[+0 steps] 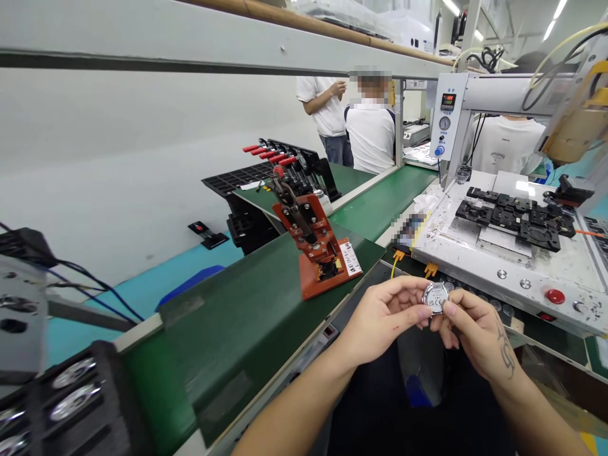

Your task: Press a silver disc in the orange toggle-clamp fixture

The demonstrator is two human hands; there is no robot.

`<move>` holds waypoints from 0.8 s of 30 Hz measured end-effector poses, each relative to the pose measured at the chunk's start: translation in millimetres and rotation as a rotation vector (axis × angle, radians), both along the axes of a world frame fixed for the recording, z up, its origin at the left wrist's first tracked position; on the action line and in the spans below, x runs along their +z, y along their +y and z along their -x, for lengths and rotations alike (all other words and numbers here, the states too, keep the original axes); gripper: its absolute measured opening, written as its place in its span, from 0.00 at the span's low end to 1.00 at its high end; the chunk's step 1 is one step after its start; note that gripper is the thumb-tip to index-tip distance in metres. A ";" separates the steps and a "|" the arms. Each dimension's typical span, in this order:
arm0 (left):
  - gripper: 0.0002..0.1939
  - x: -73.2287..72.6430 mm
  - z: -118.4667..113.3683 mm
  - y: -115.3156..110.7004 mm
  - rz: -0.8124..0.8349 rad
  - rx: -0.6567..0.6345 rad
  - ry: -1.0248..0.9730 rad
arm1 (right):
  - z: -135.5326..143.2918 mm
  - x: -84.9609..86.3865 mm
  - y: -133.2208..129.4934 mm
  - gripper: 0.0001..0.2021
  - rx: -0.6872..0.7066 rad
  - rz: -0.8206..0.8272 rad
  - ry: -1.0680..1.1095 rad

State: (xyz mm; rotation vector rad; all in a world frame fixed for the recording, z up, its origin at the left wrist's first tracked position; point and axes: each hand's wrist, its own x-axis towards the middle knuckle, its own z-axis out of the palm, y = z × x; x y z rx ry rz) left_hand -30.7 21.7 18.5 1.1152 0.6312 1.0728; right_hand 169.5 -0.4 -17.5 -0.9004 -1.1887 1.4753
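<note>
Both hands meet at about 5 o'clock in the view, pinching one small round metal part (435,297) between them: the left hand (380,320) grips its left rim with thumb and curled fingers, the right hand (477,332) closes on its right rim with thumb and forefinger, so the part is held in the air above the person's lap, just short of the near edge of the white desk (475,259). The part is a flat, shiny silver disc with a pale printed face (the print is too small to read). At 9 o'clock from the hands a matte green conveyor belt (237,316) runs away toward 1 o'clock, and on it stands an orange-red jig (316,250), a slab-like base with a tilted upright, dark metal fittings and a white label at its right. Behind it, black clamps with glossy red handles (270,154) sit in a row. On the speckled, scuffed white desk at 2 o'clock lies a black fixture plate (515,218) of blocky, linked shapes, with a round red button (555,296) on the front panel near it. At 7 o'clock a black tray (71,405) holding shiny discs is cut off by the frame edge. Two people in white shirts (370,133) stand far off at 12 o'clock, partly hidden by the frame post.
</note>
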 end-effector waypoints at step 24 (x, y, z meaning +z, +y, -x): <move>0.22 7.1 18.8 -4.3 -0.045 -0.062 0.222 | -13.0 3.4 -12.4 0.14 -0.145 -0.367 -0.578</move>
